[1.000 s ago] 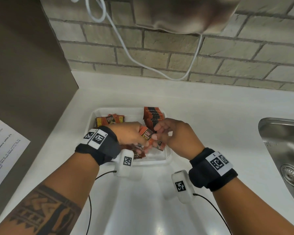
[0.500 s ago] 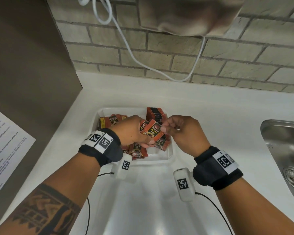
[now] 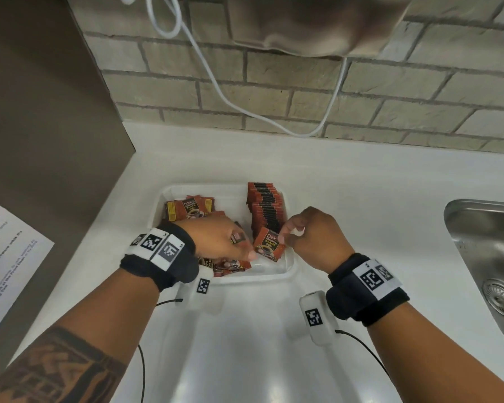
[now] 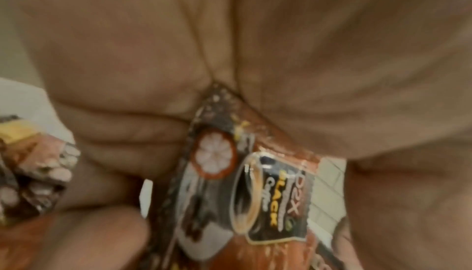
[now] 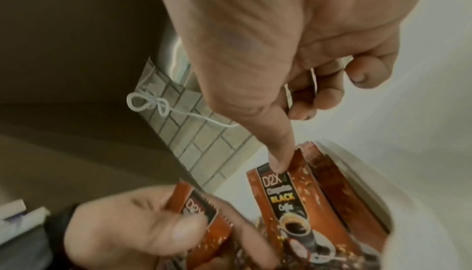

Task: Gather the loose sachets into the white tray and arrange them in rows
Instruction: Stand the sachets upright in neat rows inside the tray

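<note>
A white tray point(image 3: 288, 273) sits on the counter before me. Along its right side stands a neat row of orange-and-black sachets point(image 3: 266, 206); loose sachets point(image 3: 188, 209) lie at its back left and under my left wrist. My right hand point(image 3: 285, 232) pinches the top edge of one sachet point(image 3: 268, 244) by thumb and finger, at the near end of the row; the right wrist view shows this sachet point(image 5: 293, 199) upright against the row. My left hand point(image 3: 239, 245) grips another sachet point(image 4: 245, 197), seen also as a sachet point(image 5: 201, 220) in the right wrist view.
A steel sink point(image 3: 489, 257) is set into the counter at right. A brown panel with a printed sheet point(image 3: 6, 257) stands at left. A white cable point(image 3: 221, 94) hangs on the brick wall behind, below a beige object point(image 3: 317, 21).
The right hand has taken the sachet from the left hand's fingers and carried it right, down toward the near end of the row. The left hand sank lower, still holding a sachet.
</note>
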Demonstrator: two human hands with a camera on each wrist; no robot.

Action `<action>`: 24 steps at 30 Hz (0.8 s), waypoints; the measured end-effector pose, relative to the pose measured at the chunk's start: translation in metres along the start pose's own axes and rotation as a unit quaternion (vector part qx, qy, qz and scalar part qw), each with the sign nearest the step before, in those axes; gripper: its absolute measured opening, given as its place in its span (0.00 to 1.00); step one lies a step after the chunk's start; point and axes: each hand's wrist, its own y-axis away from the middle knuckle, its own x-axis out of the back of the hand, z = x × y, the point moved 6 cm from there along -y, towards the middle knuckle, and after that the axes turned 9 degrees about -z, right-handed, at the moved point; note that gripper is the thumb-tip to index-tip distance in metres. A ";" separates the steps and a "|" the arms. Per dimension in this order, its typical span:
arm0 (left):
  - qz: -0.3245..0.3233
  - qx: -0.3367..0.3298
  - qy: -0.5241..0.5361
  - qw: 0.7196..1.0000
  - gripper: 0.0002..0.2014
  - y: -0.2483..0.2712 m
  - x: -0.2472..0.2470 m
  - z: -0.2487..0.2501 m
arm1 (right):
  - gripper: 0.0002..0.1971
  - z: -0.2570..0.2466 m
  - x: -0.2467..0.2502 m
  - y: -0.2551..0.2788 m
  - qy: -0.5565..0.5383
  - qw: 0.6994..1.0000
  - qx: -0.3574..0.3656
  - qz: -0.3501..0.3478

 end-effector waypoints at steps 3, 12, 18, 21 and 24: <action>-0.056 -0.010 -0.024 0.998 0.19 -0.014 -0.014 0.020 | 0.06 0.001 -0.010 -0.006 0.023 0.999 -0.009 -0.023; -0.115 0.058 -0.092 0.987 0.33 -0.065 -0.034 0.014 | 0.03 0.007 -0.023 -0.016 0.059 0.998 -0.029 -0.024; -0.125 0.061 -0.102 0.985 0.33 -0.068 -0.035 0.013 | 0.09 0.010 -0.022 -0.016 0.045 0.998 -0.032 -0.025; -0.111 0.053 -0.093 0.988 0.30 -0.064 -0.032 0.018 | 0.11 0.010 -0.023 -0.015 0.043 0.998 -0.033 -0.030; -0.111 0.056 -0.072 0.990 0.22 -0.062 -0.031 0.022 | 0.12 0.008 -0.023 -0.014 0.037 0.998 -0.032 -0.033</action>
